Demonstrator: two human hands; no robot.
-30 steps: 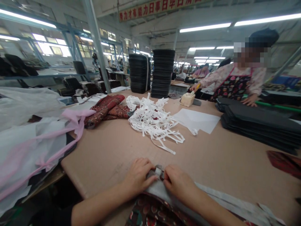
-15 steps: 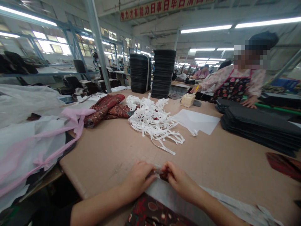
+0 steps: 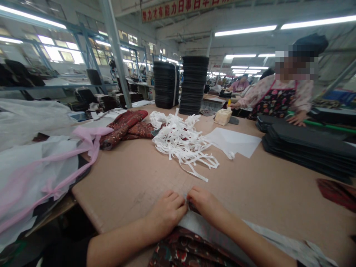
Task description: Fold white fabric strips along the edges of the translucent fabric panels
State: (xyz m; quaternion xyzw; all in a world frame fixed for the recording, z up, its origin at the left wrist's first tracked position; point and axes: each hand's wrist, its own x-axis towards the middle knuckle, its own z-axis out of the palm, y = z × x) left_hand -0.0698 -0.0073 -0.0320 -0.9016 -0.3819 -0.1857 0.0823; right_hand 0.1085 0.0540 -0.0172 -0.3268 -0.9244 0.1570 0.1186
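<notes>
At the near edge of the table, my left hand [image 3: 168,211] and my right hand [image 3: 207,205] are closed side by side, with fingertips nearly meeting. Between them they pinch the far end of a dark red-brown patterned fabric [image 3: 191,248], and a little of it shows at my right fingers. A pale, thin lining [image 3: 196,222] lies along the fabric under my right wrist and runs off to the right. The exact spot pinched is hidden behind my fingers. Just beyond my hands lies a tangled heap of white tape strips [image 3: 180,141].
Rolled red patterned fabric [image 3: 122,128] and pink ribbon [image 3: 94,139] lie at left. A white sheet [image 3: 236,141] and stacked black panels [image 3: 306,148] are on the right. Two tall black stacks [image 3: 194,85] stand at the back. A co-worker [image 3: 280,96] stands across the table, holding something yellow.
My hands have rolled over, so their backs now face up and the fingers are tucked closer together. The fabric below has bunched into folds. The co-worker's yellow item has tilted upright.
</notes>
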